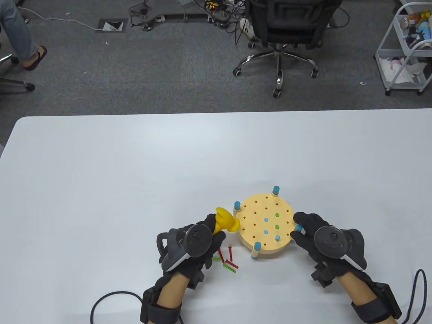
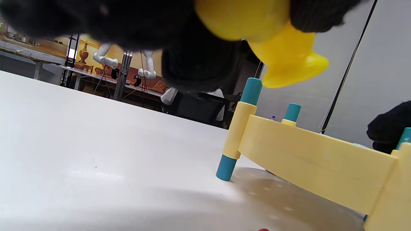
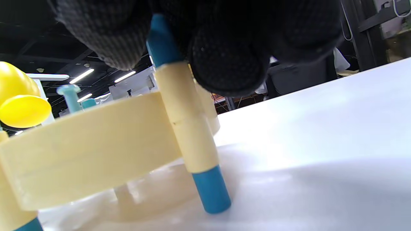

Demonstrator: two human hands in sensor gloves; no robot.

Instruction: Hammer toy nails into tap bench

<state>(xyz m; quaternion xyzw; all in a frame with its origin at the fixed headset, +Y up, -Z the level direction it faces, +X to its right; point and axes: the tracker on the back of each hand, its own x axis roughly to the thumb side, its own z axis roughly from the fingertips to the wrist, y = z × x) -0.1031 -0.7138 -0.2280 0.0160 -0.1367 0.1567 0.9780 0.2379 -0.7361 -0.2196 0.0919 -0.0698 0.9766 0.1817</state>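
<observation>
A round cream tap bench (image 1: 265, 224) on teal legs stands on the white table, with several blue and green nails in its holes. One blue nail (image 1: 277, 238) stands proud near the front. My left hand (image 1: 199, 238) grips a yellow toy hammer (image 1: 225, 221), its head at the bench's left rim; the head also shows in the left wrist view (image 2: 282, 54). My right hand (image 1: 305, 229) holds the bench's right teal leg post (image 3: 162, 38) at its top, fingers wrapped around it. The bench shows in the left wrist view (image 2: 308, 157) and the right wrist view (image 3: 86, 141).
Loose red and green nails (image 1: 226, 259) lie on the table just in front of my left hand. The table's front edge is close below both wrists. A black office chair (image 1: 287, 30) and a white cart (image 1: 405, 50) stand on the floor beyond the table.
</observation>
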